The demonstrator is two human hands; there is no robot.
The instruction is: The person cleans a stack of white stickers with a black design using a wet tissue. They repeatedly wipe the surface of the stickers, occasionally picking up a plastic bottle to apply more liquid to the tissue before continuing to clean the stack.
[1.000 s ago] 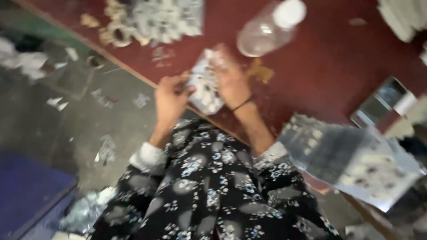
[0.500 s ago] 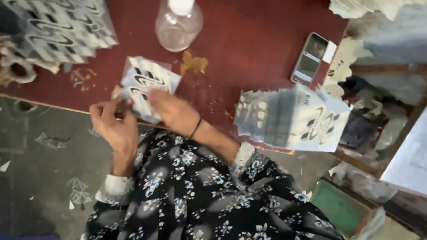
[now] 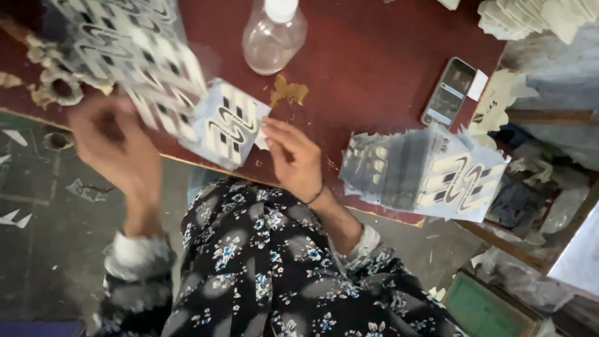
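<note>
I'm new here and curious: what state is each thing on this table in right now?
Plastic bottle: upright, white cap on.
Phone: flat, face up.
Patterned sheet: pinched by right hand.
Left hand: blurred, beside the sheet.
Sheet stack: overhanging the table edge.

The left hand [image 3: 115, 146] is smeared by motion blur, its fingers indistinct, so its grip cannot be told. The clear plastic bottle [image 3: 273, 39] is cut off by the top edge, as is the stack of pale paper pieces [image 3: 536, 17].
</note>
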